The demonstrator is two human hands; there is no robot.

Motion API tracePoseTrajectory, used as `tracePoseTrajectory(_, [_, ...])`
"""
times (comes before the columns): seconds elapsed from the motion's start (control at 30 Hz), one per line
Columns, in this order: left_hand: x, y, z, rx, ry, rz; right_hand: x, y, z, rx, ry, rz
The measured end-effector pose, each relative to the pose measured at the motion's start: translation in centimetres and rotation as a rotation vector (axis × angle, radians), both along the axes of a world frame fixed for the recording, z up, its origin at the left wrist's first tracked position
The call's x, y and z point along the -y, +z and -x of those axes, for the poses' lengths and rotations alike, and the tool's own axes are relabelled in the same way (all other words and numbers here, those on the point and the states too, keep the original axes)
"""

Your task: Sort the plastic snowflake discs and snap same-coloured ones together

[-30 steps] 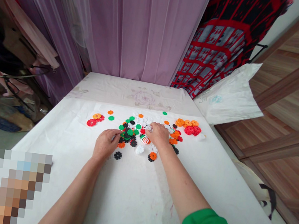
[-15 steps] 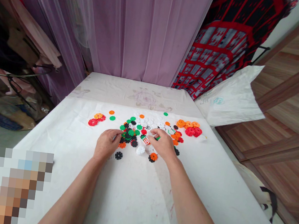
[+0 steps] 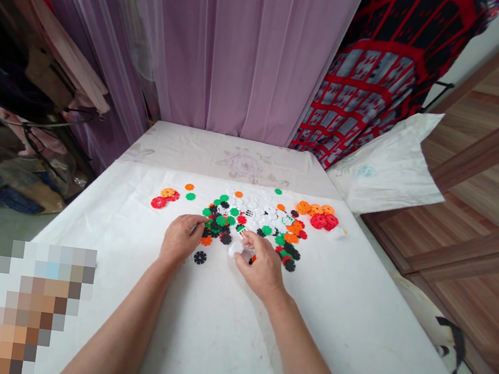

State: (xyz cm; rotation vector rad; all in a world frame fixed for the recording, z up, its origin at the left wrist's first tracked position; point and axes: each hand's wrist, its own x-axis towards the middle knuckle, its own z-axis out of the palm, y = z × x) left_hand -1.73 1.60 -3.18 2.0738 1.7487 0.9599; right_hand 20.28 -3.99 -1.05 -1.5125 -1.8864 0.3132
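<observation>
Notched plastic snowflake discs lie in a loose heap on the white-covered table [image 3: 205, 327]. My left hand [image 3: 180, 240] rests at the heap's left edge, its fingertips pressed together beside the dark and green discs [image 3: 218, 222]; anything between them is too small to make out. With thumb and fingers, my right hand [image 3: 264, 269] pinches a white piece of snowflake discs [image 3: 235, 249] at the front of the heap. An orange disc is partly hidden under that hand. A small white piece with a coloured grid [image 3: 241, 231] lies just beyond its fingertips. One black disc [image 3: 200, 257] lies near my left wrist.
White discs [image 3: 260, 209] spread behind my hands. Joined red and orange discs [image 3: 325, 220] sit at the right, with a smaller red and orange group [image 3: 159, 201] at the left. A white plastic bag [image 3: 392, 168] stands by the right edge; a purple curtain [image 3: 252, 54] hangs behind.
My right hand has moved left and toward me, from the grid piece to the white disc piece, uncovering green and black discs on the right. My left hand has stayed nearly still.
</observation>
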Motion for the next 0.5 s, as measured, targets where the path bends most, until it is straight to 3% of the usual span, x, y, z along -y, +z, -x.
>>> tracePoseTrajectory(0.5, [-0.02, 0.11, -0.10, -0.001, 0.018, 0.017, 0.33, -0.24, -0.31, 0.046, 0.015, -0.019])
